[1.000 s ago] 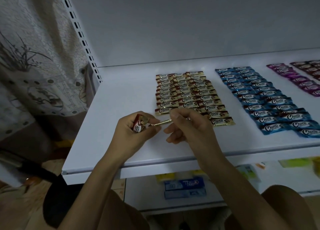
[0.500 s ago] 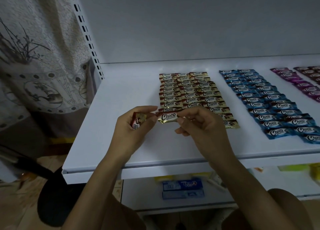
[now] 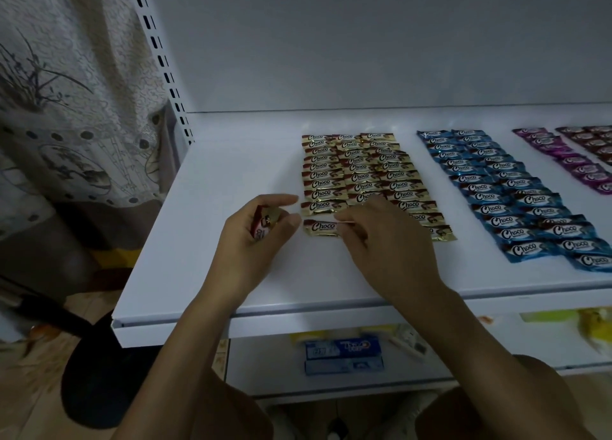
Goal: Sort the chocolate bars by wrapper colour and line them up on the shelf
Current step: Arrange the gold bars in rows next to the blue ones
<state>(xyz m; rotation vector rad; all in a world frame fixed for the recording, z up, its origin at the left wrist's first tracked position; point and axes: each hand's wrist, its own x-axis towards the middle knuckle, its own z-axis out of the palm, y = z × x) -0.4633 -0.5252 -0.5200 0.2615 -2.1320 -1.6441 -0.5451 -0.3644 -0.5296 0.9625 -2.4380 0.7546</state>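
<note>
A person kneels before a white shelf (image 3: pixel 231 174) in dim light. On it lie chocolate bars sorted by wrapper: a gold block (image 3: pixel 357 171) of three columns, blue bars (image 3: pixel 506 188) in two columns to its right, and purple bars (image 3: pixel 559 156) well apart at the far right.

The right hand (image 3: pixel 381 241) pinches the right end of one gold bar (image 3: pixel 320 228), which is at the near end of the gold block's left column, just beside the bar behind it. The left hand (image 3: pixel 255 241) is curled round a small clutch of bars (image 3: pixel 266 222). One looks red, though the light makes this uncertain.

The risks are small but real. The right wrist hovers over the nearest gold bars and could brush them askew. If released carelessly, the pinched bar may land crooked or overlap its neighbour. A red bar could be laid among the gold by mistake.
</note>
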